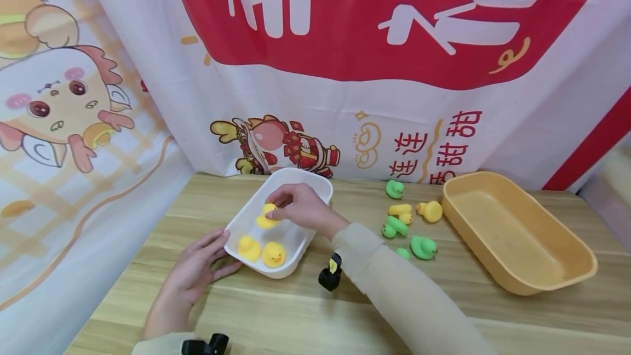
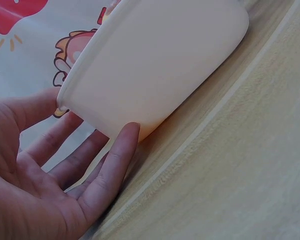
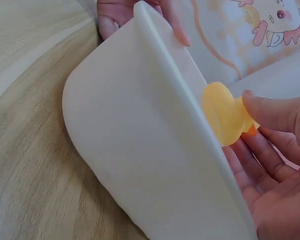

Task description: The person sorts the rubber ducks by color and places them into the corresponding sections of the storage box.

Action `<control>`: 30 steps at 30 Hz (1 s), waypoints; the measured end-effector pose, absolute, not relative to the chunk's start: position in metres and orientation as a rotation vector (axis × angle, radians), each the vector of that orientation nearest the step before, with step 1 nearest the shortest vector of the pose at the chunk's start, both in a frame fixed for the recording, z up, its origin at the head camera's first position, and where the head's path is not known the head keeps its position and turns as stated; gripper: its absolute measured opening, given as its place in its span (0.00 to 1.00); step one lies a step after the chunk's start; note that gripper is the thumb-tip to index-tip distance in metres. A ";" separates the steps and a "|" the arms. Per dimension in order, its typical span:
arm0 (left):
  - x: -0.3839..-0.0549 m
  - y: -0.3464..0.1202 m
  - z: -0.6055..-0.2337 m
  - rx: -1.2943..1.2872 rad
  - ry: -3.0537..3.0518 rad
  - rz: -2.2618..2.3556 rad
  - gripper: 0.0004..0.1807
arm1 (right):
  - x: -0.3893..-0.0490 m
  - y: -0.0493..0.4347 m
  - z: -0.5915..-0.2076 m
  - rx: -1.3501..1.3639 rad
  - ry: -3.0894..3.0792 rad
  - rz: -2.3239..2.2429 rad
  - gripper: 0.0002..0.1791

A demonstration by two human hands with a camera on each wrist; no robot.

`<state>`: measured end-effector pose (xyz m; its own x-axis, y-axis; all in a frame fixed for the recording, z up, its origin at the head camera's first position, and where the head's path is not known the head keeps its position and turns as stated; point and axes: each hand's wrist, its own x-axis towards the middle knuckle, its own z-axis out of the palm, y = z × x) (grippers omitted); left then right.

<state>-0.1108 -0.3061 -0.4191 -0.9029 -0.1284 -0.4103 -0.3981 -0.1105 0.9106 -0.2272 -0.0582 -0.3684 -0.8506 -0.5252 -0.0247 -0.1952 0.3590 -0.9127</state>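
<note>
A white plastic basin point(image 1: 299, 256) stands on the table, with two yellow rubber ducks point(image 1: 274, 255) at its near end. My right hand point(image 1: 303, 210) reaches over it and pinches another yellow rubber duck point(image 3: 222, 114) between thumb and fingers. In the right wrist view this duck is level with the rim. At the basin's near left corner, my left hand point(image 1: 197, 264) holds the wall. One finger lies over the rim and the thumb rests against the outside, as the left wrist view point(image 2: 97, 180) of the hand shows.
Right of the basin, several green rubber ducks point(image 1: 424, 247) and a few yellow ones point(image 1: 430, 211) lie loose on the wooden table point(image 1: 276, 311). Farther right stands a larger orange-tan basin point(image 1: 517, 234). A printed cloth point(image 1: 296, 97) hangs along the table's back edge.
</note>
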 end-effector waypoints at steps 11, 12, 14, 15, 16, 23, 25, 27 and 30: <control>-0.111 -0.307 -0.420 -0.587 1.945 2.132 0.37 | -0.238 -0.080 -0.377 -0.517 2.233 -1.397 0.12; -0.111 -0.307 -0.420 -0.586 1.943 2.135 0.37 | -0.239 -0.080 -0.377 -0.508 2.227 -1.391 0.12; -0.111 -0.307 -0.419 -0.583 1.939 2.142 0.37 | -0.240 -0.082 -0.378 -0.501 2.218 -1.372 0.12; -0.111 -0.307 -0.419 -0.583 1.939 2.145 0.37 | -0.241 -0.083 -0.379 -0.497 2.215 -1.364 0.11; -0.111 -0.307 -0.419 -0.581 1.939 2.146 0.36 | -0.241 -0.084 -0.380 -0.496 2.208 -1.358 0.11; -0.110 -0.309 -0.420 -0.584 1.937 2.141 0.36 | -0.240 -0.089 -0.385 -0.520 2.255 -1.266 0.12; -0.111 -0.309 -0.419 -0.584 1.938 2.142 0.36 | -0.239 -0.090 -0.385 -0.517 2.267 -1.254 0.12; -0.111 -0.309 -0.419 -0.585 1.939 2.145 0.36 | -0.238 -0.090 -0.385 -0.509 2.277 -1.249 0.11; -0.111 -0.308 -0.418 -0.588 1.943 2.150 0.35 | -0.237 -0.090 -0.385 -0.498 2.276 -1.255 0.11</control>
<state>-0.1112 -0.3083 -0.4183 -0.9046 -0.1254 -0.4074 -0.3926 -0.1270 0.9109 -0.2375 -0.0897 -0.3846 -0.8131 -0.5298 -0.2411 -0.0787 0.5105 -0.8563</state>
